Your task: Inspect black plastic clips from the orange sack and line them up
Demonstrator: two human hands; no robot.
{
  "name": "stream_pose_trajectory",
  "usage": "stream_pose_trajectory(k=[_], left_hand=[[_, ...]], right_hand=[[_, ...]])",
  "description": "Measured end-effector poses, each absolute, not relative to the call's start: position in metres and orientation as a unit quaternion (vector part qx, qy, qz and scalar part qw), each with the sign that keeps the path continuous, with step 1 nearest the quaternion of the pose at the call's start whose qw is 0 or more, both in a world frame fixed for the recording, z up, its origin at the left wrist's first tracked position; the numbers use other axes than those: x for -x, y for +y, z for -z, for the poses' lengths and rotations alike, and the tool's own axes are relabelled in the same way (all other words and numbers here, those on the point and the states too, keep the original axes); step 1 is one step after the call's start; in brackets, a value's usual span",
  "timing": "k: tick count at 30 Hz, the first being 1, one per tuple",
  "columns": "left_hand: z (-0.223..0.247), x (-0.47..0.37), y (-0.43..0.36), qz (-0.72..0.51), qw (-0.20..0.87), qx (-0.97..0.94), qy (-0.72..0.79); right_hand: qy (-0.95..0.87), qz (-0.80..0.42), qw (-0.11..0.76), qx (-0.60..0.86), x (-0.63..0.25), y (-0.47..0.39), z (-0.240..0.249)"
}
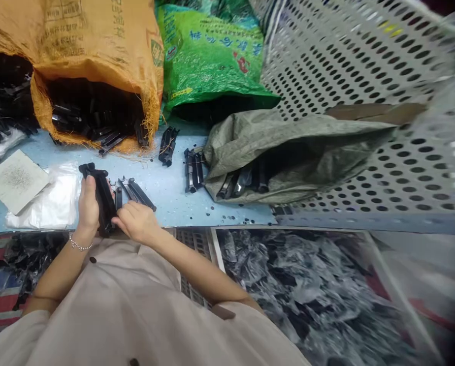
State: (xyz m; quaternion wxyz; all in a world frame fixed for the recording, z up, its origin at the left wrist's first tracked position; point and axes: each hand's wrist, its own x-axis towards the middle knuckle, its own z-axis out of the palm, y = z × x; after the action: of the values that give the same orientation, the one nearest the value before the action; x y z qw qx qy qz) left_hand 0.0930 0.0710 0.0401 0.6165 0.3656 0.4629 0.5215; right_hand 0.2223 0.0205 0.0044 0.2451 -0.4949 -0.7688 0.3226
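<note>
Upright in my left hand [88,204] is a bundle of long black plastic parts [104,201], held just over the front edge of the table. My thumb lies along its near side, and the other fingers are hidden behind it. My right hand [138,221] is closed at the bundle's lower right side, its fingertips around a narrow black plastic part [118,197]. Whether that part is separate from the bundle I cannot tell. Just beyond my right hand, several loose black strips [138,192] lie on the blue tabletop [170,195].
An orange woven sack [98,46] of black parts lies open at the back left. Beside it are a green sack [216,56] and a grey sack [250,137]. Clear plastic bags [56,198] lie left. A perforated white crate [345,56] stands right; bagged parts [307,284] fill a bin below.
</note>
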Motion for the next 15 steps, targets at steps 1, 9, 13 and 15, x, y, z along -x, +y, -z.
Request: stream_pose_trajectory(k=[1,9,13,15], left_hand=[[-0.036,-0.083,0.072,-0.530,0.583,-0.388,0.478],[0.022,-0.014,0.107,-0.387,0.289,-0.576,0.659],[0.050,-0.035,0.104,-0.378,0.282,-0.621,0.626],[0.052,-0.040,0.098,-0.397,0.268,-0.629,0.613]], right_hand=[[-0.776,-0.312,0.238,0.494,-0.221,0.020,-0.001],[-0.512,-0.131,0.340,0.778,-0.332,0.145,0.008],[-0.472,-0.180,0.337,0.794,-0.382,0.184,0.024],[-0.488,-0.199,0.351,0.774,-0.393,0.175,0.032]])
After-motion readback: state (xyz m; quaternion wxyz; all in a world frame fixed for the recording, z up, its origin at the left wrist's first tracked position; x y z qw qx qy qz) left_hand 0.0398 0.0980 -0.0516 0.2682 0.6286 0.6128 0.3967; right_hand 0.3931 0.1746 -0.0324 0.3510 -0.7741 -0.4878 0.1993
